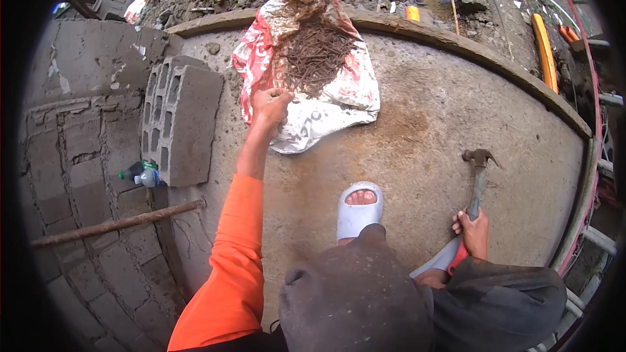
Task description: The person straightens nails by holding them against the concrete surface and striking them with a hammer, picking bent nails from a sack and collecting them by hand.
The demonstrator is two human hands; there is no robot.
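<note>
My left hand [270, 107] is over the near left part of an open woven plastic sack [313, 122], its fingers drawn together at the edge of the opening. Whether they pinch the sack or a nail, I cannot tell. Inside the sack lies a heap of rusty nails [318, 56]. My right hand [475, 234] grips a claw hammer [477, 181] low on its handle, beside my right knee. The hammer's rusty head points away from me above the concrete floor, and a red part of the grip shows below the hand.
Hollow concrete blocks [190, 122] stand at left, with plastic bottles [148, 177] beside them. A rusty metal bar [117, 225] juts from the left over a block wall [88, 156]. A wooden board [469, 54] edges the concrete slab [430, 107]. Orange pipes [544, 54] lie beyond it.
</note>
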